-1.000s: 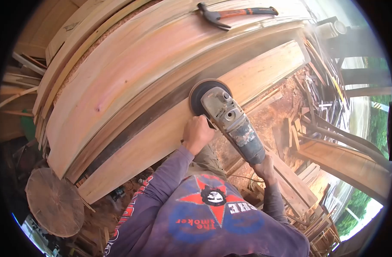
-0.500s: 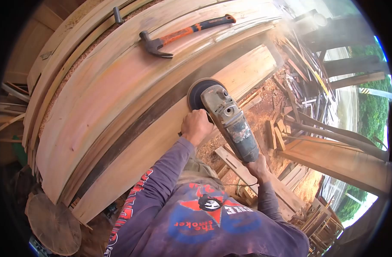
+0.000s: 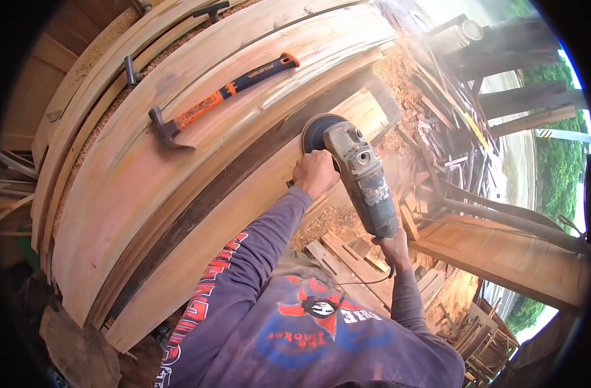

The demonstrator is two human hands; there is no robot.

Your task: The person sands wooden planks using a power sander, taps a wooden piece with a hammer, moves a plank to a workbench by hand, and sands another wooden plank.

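Observation:
With both hands I hold a worn angle grinder (image 3: 366, 178) fitted with a round sanding disc (image 3: 318, 131). The disc lies over a long pale wooden board (image 3: 243, 213), toward its far end. My left hand (image 3: 315, 174) is closed around the side handle near the disc, and most of that handle is hidden. My right hand (image 3: 393, 247) grips the rear of the body, where a cord (image 3: 373, 280) hangs down. A claw hammer (image 3: 221, 97) with an orange and black handle rests on the wide planks (image 3: 140, 174) beyond the board.
Two dark metal-and-handle tools stand among the far planks, one a short grey bar (image 3: 129, 70). Wood scraps (image 3: 453, 129) and shavings (image 3: 324, 226) cover the ground. A thick beam (image 3: 502, 249) juts in at right. A log end (image 3: 75, 343) is at lower left. Dust hangs near the board's far end.
The view has shifted, so the hammer appears lower and further left. The grinder and both hands appear a little further right, the disc further along the board. Both hands keep their grip.

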